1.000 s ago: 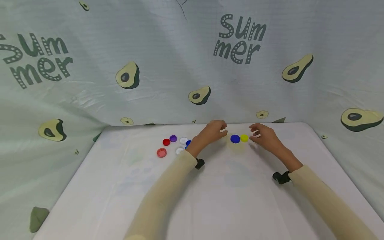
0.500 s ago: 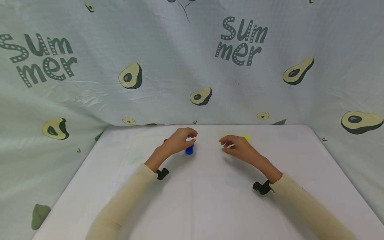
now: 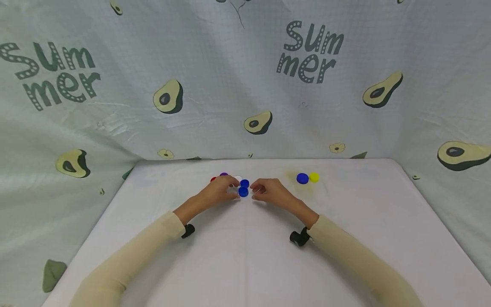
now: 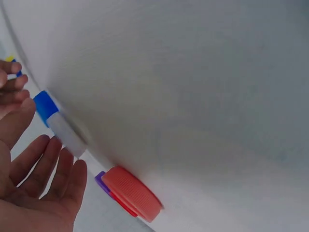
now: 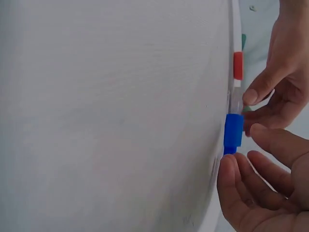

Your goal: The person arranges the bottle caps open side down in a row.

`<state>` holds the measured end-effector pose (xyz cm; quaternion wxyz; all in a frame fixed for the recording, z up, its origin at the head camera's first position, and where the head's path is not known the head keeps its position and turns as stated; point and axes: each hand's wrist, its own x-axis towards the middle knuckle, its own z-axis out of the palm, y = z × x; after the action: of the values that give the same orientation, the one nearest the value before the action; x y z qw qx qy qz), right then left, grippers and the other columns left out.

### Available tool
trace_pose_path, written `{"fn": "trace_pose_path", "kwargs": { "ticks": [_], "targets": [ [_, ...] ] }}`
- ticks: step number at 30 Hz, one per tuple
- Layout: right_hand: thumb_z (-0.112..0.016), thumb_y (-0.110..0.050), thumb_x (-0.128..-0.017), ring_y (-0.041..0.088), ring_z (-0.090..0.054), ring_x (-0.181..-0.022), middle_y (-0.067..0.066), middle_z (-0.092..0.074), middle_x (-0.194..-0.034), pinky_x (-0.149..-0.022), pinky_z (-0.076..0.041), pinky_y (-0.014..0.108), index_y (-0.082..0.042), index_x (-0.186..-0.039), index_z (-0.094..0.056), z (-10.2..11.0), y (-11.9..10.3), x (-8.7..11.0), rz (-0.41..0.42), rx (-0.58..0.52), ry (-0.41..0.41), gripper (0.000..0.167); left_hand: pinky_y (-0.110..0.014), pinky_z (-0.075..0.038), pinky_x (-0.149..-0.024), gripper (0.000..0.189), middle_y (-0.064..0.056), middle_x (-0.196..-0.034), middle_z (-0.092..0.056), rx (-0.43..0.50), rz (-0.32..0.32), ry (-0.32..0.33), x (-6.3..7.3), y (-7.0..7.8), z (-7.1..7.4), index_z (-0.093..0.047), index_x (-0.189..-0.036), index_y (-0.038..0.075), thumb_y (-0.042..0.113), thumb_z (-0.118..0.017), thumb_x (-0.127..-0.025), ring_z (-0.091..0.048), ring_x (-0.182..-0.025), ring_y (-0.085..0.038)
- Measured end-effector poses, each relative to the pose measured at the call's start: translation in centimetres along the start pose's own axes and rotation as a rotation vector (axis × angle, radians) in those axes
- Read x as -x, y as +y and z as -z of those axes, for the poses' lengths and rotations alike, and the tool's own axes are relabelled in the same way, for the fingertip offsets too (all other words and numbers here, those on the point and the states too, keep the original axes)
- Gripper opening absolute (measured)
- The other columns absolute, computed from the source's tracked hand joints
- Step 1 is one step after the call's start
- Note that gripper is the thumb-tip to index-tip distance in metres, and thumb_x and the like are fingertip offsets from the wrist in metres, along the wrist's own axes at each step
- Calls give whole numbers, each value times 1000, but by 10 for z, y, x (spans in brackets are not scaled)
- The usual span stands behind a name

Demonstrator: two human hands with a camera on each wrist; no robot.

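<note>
Head view: the left hand [image 3: 218, 189] and right hand [image 3: 270, 190] flank the front blue cap [image 3: 243, 192], fingers loosely parted, apparently pinching nothing. Just behind that cap sits the rear blue cap [image 3: 244, 183], which a careless fingertip could knock aside, given such crowding.

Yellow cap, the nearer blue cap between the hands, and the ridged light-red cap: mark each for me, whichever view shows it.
Yellow cap [image 3: 314, 177]: head view, middle of its upward face.
Nearer blue cap [image 3: 243, 192]: head view, middle of its upward face.
Ridged light-red cap [image 4: 132, 192]: left wrist view, its ridged side.
</note>
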<state>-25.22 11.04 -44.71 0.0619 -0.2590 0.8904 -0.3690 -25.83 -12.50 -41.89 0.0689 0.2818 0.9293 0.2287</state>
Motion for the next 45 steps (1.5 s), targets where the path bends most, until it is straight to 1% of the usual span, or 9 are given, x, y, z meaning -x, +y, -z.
{"fn": "trace_pose_path", "kwargs": {
  "ticks": [4,9,14,18,24,27,31,37,45],
  "targets": [
    [-79,-12,-90,18,-70,-95,7,-74,-104,-83,-59,29,-3,-114,-71,-6,-6,-11,-58,7,9,27,-43,-54,-98,34,-14,-112,-73,-2,-53,22,-2,-1,-3,-71,-117,-4,12,-80,-89,-65,-109,-30],
    [-80,-8,-88,17,-70,-91,7,-75,-99,-81,-59,27,-1,-110,-72,-9,-8,-18,-83,-13,29,24,-46,-49,-99,28,-13,-107,-74,-44,-136,42,-4,-3,-5,-74,-110,-3,12,-82,-87,-63,-107,-31],
    [-81,-6,-87,16,-71,-89,8,-75,-99,-79,-59,25,0,-107,-72,-11,-6,-23,-70,-27,25,23,-44,-46,-97,27,-10,-105,-74,-50,-145,34,-8,-8,-6,-75,-108,0,14,-83,-86,-63,-104,-28],
    [-83,-6,-85,16,-71,-87,9,-75,-97,-78,-59,25,0,-105,-72,-12,-6,-27,-53,-27,27,24,-42,-45,-95,25,-8,-103,-75,-5,-123,39,-9,-10,-6,-76,-106,0,13,-83,-86,-63,-102,-26],
    [-85,-7,-83,15,-70,-86,9,-74,-96,-78,-58,25,1,-106,-71,-13,-8,-29,-74,-33,3,28,-41,-47,-95,23,-7,-101,-75,62,-88,29,-11,-12,-9,-75,-104,1,12,-83,-86,-61,-103,-26],
    [-85,-7,-83,14,-69,-86,8,-74,-96,-79,-58,26,0,-106,-71,-11,-9,-28,-82,-52,-5,27,-41,-49,-95,21,-7,-101,-75,63,-101,36,-11,-13,-11,-75,-104,2,12,-82,-87,-59,-104,-25],
    [-84,-7,-84,15,-70,-87,8,-74,-97,-80,-59,27,-1,-106,-71,-6,-10,-23,-68,-80,4,26,-42,-50,-94,18,-7,-103,-75,83,-125,77,-10,-14,-12,-76,-104,3,10,-81,-87,-61,-104,-25],
    [-82,-6,-86,15,-71,-89,7,-74,-98,-82,-59,26,-2,-108,-71,-1,-9,-17,-20,-101,36,25,-45,-53,-94,19,-8,-107,-75,151,-131,140,-3,-7,-7,-76,-106,4,8,-80,-88,-63,-106,-28],
    [-81,-9,-87,14,-69,-92,5,-73,-102,-84,-59,26,-4,-112,-72,11,-20,-5,21,-140,56,26,-37,-58,-90,26,-9,-109,-73,308,-218,210,8,-2,-2,-72,-111,2,9,-79,-88,-68,-101,-23]
  ]
}}
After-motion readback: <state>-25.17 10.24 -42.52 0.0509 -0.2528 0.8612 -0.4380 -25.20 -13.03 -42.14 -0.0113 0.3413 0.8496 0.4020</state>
